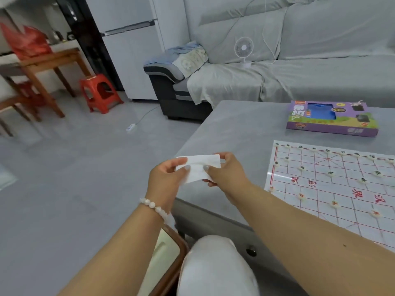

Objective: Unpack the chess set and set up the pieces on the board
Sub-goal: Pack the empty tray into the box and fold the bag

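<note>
Grey table [235, 124], board [333, 189] looks set; both hands, left [165, 176] and right [226, 170], pinch a white slip [199, 167]. We'd fold it flat, stash it in the box [331, 119].

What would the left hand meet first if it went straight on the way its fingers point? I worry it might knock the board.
Likely the right hand: the left hand points across the white paper both pinch. The board lies farther right.

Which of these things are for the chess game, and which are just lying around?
For the game: board sheet, round pieces on it, purple chess box, white paper or bag pinched by the left hand and right hand.

Just lying about: small fan, red stool, red bag, power strip.
</note>
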`<state>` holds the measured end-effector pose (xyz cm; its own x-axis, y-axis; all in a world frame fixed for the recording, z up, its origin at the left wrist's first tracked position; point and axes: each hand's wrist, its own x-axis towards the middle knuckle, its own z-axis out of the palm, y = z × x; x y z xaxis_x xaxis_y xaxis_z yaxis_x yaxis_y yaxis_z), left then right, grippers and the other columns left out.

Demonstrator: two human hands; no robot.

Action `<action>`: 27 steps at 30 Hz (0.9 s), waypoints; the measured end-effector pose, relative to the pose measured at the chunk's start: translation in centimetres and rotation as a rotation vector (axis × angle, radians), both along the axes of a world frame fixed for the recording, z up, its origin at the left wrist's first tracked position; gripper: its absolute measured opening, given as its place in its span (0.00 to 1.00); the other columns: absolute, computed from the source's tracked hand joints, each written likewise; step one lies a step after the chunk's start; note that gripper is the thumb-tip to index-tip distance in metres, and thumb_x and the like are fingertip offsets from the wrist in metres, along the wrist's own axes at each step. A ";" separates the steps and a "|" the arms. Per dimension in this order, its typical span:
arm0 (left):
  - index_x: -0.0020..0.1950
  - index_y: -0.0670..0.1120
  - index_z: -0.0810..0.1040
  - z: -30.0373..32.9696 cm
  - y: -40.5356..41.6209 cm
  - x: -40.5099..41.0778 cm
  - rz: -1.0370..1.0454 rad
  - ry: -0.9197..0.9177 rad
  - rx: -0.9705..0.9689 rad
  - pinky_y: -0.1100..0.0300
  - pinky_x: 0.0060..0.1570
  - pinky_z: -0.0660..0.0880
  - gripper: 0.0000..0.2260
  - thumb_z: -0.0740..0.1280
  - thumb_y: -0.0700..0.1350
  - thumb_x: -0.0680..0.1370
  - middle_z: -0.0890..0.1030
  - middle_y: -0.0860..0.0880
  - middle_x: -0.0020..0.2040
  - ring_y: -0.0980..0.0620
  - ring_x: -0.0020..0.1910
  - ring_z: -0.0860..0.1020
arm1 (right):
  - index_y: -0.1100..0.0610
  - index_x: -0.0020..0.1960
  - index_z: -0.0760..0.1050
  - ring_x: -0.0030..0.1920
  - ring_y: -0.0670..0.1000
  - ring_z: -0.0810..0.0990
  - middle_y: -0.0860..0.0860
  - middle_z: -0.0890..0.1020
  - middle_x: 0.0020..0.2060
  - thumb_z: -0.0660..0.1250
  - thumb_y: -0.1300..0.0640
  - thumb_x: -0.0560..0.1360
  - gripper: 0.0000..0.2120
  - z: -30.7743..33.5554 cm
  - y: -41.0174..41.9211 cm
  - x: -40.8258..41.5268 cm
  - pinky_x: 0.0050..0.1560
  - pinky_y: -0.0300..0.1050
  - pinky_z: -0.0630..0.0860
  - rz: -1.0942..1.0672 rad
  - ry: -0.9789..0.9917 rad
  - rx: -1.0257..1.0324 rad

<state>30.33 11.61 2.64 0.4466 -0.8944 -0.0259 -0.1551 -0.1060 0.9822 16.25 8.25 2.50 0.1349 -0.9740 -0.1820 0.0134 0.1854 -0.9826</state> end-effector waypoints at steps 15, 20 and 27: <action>0.48 0.54 0.81 -11.2 10.2 10.9 0.294 0.102 0.133 0.56 0.42 0.76 0.09 0.73 0.42 0.71 0.73 0.52 0.39 0.53 0.37 0.74 | 0.54 0.54 0.66 0.43 0.52 0.80 0.51 0.76 0.42 0.69 0.58 0.73 0.14 -8.2 3.9 12.9 0.48 0.52 0.81 0.230 0.493 0.097; 0.45 0.53 0.81 -15.1 12.2 12.2 0.379 0.218 0.223 0.50 0.48 0.78 0.07 0.74 0.43 0.70 0.73 0.50 0.40 0.52 0.38 0.75 | 0.57 0.44 0.70 0.42 0.53 0.78 0.56 0.76 0.45 0.65 0.67 0.73 0.07 -10.6 5.8 15.6 0.48 0.49 0.80 0.323 0.394 0.346; 0.51 0.51 0.81 -18.0 14.4 11.0 0.402 0.356 0.356 0.61 0.47 0.78 0.07 0.67 0.41 0.76 0.81 0.47 0.49 0.50 0.46 0.81 | 0.59 0.49 0.80 0.54 0.55 0.76 0.55 0.75 0.52 0.61 0.69 0.76 0.11 -13.8 6.2 15.3 0.51 0.47 0.80 0.467 0.395 0.593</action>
<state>41.33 26.04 -15.40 0.6540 -0.5685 -0.4990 0.2938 -0.4170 0.8601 31.57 14.49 -11.34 0.3179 -0.5629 -0.7629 -0.5161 0.5723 -0.6373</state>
